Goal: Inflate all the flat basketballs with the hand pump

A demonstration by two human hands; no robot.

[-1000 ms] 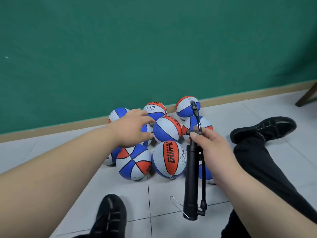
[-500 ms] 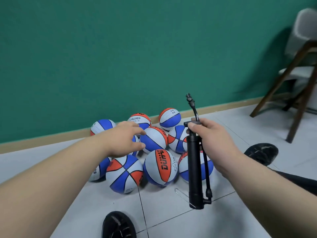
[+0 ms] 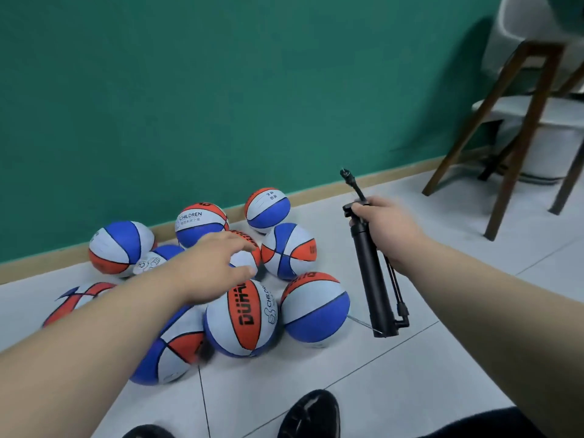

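Pump (image 3: 369,273) swung right of basketballs (image 3: 243,317), grasped by right grip (image 3: 388,232); left grip (image 3: 215,263) hovers released.

A wooden-legged chair (image 3: 518,121) stands by the green wall (image 3: 221,90).

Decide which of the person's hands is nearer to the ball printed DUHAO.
Left. The left hand hangs over the pile right beside the DUHAO ball; the right hand is off to its right, gripping the hand pump.
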